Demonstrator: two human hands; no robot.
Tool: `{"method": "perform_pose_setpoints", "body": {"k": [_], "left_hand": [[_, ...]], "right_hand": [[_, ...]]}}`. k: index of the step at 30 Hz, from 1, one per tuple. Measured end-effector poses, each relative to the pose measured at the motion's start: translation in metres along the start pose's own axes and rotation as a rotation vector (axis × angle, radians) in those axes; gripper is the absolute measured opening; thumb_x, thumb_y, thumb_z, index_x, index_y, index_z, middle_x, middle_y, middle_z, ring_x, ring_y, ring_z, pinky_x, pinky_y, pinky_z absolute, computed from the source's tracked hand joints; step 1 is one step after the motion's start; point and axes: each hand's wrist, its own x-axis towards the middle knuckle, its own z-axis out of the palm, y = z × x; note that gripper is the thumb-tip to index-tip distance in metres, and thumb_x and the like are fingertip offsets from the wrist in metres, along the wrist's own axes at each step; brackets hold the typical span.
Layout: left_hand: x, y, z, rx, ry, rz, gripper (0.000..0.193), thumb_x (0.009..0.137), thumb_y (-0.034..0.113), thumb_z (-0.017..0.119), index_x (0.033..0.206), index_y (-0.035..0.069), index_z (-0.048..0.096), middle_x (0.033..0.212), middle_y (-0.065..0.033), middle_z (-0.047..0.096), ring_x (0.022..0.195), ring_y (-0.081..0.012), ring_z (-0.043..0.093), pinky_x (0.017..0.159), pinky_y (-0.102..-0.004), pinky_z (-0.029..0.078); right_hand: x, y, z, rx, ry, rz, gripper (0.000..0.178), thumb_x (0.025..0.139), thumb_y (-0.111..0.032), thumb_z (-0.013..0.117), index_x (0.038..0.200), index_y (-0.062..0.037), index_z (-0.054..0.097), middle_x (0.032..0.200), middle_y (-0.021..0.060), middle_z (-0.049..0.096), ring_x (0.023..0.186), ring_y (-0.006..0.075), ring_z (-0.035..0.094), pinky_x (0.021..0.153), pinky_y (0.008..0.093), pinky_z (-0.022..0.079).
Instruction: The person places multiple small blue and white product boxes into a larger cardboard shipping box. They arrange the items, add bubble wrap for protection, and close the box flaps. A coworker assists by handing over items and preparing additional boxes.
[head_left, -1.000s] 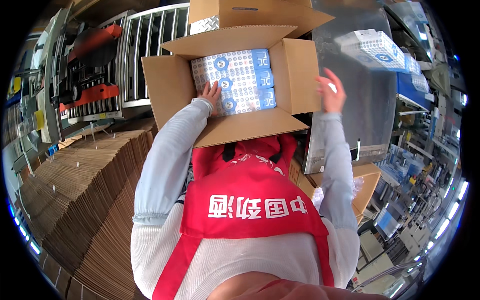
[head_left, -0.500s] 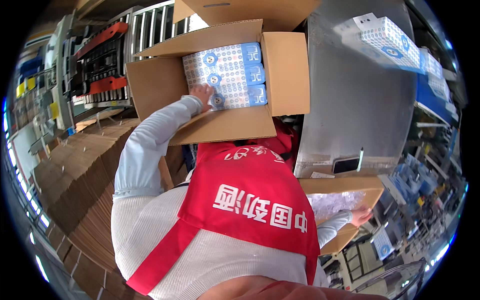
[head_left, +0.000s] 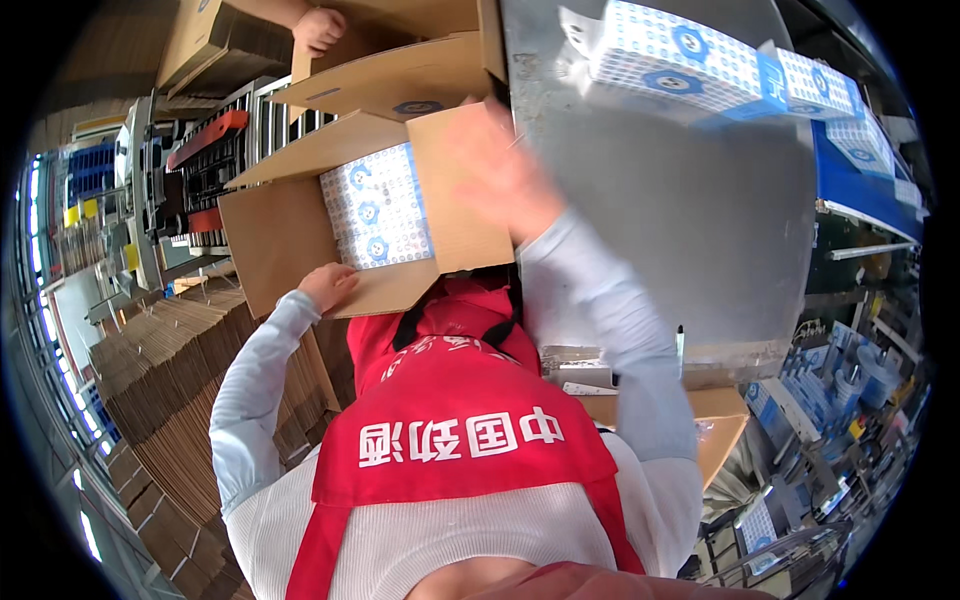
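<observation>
Flattened cardboard sheets (head_left: 170, 370) are standing in a dense row to the left of and below the open carton (head_left: 275, 235), apparently being kept within reach. The left hand (head_left: 328, 287) is resting on the carton's near flap (head_left: 395, 290), seemingly holding it down to keep the mouth wide; its thumb is hiding, leaving any pinch on the board unclear. Above the carton, a co-worker's hand (head_left: 320, 30) is hovering at a second carton (head_left: 430, 70). Patterned packs (head_left: 395, 190) are lying inside the open carton, their snug fit probably limiting any shifting. The right hand (head_left: 505, 180) is blurring in front of the carton's right flap (head_left: 470, 240), its grip and any contact not showing. Right of the carton, a metal table (head_left: 680, 240) is carrying white-and-blue boxes (head_left: 690, 65), lining up end to end.

The packs are displaying round blue emblems over a repeating print too small to read; below the carton, a red apron (head_left: 450, 485) is bearing large white characters, appearing upside down.
</observation>
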Motion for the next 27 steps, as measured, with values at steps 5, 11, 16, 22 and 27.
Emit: {"method": "perform_pose_setpoints", "body": {"k": [5, 11, 16, 22, 27], "left_hand": [[0.016, 0.137, -0.043, 0.048, 0.481, 0.348, 0.015, 0.087, 0.012, 0.061, 0.099, 0.006, 0.067, 0.084, -0.0118, 0.063, 0.079, -0.0317, 0.062, 0.07, -0.0402, 0.051], [0.115, 0.339, -0.108, 0.132, 0.777, 0.966, 0.044, 0.081, 0.008, 0.067, 0.123, 0.005, 0.055, 0.117, -0.0154, 0.055, 0.108, -0.0345, 0.051, 0.091, -0.0398, 0.044], [0.184, 0.406, -0.096, 0.254, 0.826, 0.579, 0.084, 0.08, 0.052, 0.066, 0.148, 0.022, 0.027, 0.152, -0.0225, 0.02, 0.133, -0.05, 0.025, 0.106, -0.0559, 0.027], [0.231, 0.409, -0.087, 0.32, 0.919, 0.617, 0.08, 0.075, 0.041, 0.064, 0.147, 0.03, 0.031, 0.153, -0.0209, 0.021, 0.131, -0.0515, 0.028, 0.104, -0.0572, 0.029], [0.218, 0.421, -0.091, 0.126, 0.917, 0.386, 0.075, 0.075, 0.037, 0.065, 0.145, 0.033, 0.036, 0.151, -0.0168, 0.026, 0.119, -0.0425, 0.044, 0.1, -0.0463, 0.038]], "right_hand": [[0.045, 0.112, -0.173, -1.04, -0.351, 0.518, 0.122, 0.058, -0.047, 0.083, 0.152, -0.0156, 0.012, 0.156, 0.0121, 0.018, 0.144, 0.0375, 0.009, 0.111, 0.066, 0.008], [0.015, 0.225, -0.186, -0.93, -0.401, 0.092, 0.107, 0.057, -0.039, 0.084, 0.145, -0.0134, 0.029, 0.142, 0.0115, 0.038, 0.142, 0.0303, 0.022, 0.114, 0.0597, 0.013], [0.045, 0.19, -0.275, -0.777, -0.139, 0.371, 0.117, 0.057, -0.059, 0.079, 0.15, -0.0139, 0.023, 0.155, 0.0187, 0.019, 0.141, 0.0423, 0.016, 0.114, 0.0572, 0.015], [-0.042, 0.328, -0.342, -1.222, -0.055, 0.961, 0.08, 0.08, -0.08, 0.038, 0.146, -0.0372, 0.029, 0.158, 0.0028, 0.014, 0.143, 0.0431, 0.006, 0.104, 0.0744, 0.012], [0.001, 0.269, -0.314, -0.95, 0.051, 0.975, 0.073, 0.081, -0.077, 0.04, 0.139, -0.032, 0.044, 0.151, 0.0105, 0.026, 0.142, 0.0439, 0.01, 0.098, 0.0784, 0.02]]}}
